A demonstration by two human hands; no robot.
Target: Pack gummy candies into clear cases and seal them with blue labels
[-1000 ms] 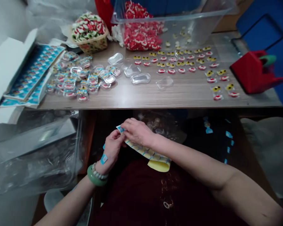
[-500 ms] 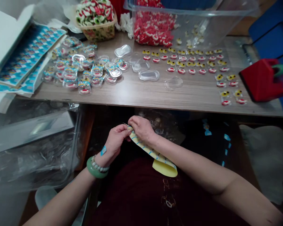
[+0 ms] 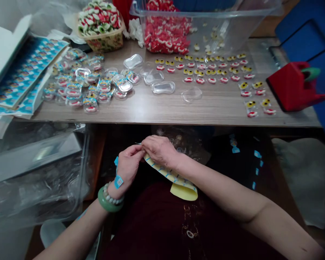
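Note:
Low over my lap, my right hand (image 3: 159,151) lies on the end of a long sticker strip (image 3: 169,175) with blue-edged labels and a yellow backing end (image 3: 184,191). My left hand (image 3: 128,168) pinches the strip's tip against my right fingers, and a thin sliver of label shows at the fingertips. Small blue labels (image 3: 118,181) cling to my left wrist, above a green bangle (image 3: 111,200). On the table, rows of gummy sweets (image 3: 206,70) and filled clear trays (image 3: 76,86) lie out of reach of both hands.
A wood-grain table edge (image 3: 173,122) runs above my hands. Printed blue card sheets (image 3: 24,70) lie at left, and a clear bin of red sweets (image 3: 165,30) stands at the back. A red holder (image 3: 295,86) sits at right, and plastic bags (image 3: 35,173) hang below left.
The view has shifted slightly, moving the table. My hands have stayed close together, and the blue label end seen earlier at my fingers is now mostly hidden. The strip's yellow end hangs lower.

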